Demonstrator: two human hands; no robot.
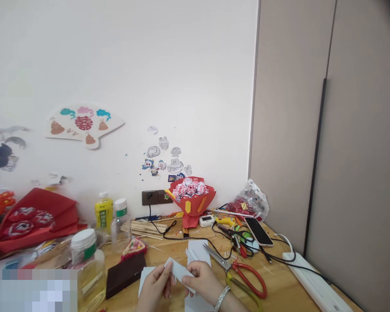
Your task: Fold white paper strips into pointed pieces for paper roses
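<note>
A folded strip of white paper (179, 268) is pinched between both my hands, above the wooden table. My left hand (157, 279) grips its left end with thumb and fingers. At its right end my right hand (203, 277), with a silvery bracelet at the wrist, closes its thumb over the paper. More white paper sheets (200, 248) lie under and behind my hands. To the right rest large scissors (248, 277) with red and yellow-green handles, blades pointing left. A dark brown flat box (125, 275) lies left of my left hand.
A red-wrapped bouquet of paper flowers (191, 195) stands at the back. Clear jars (91, 260), a yellow bottle (104, 212) and another red bouquet (35, 221) crowd the left. Rightward are a phone (259, 231), loose cables and a white power strip (315, 281).
</note>
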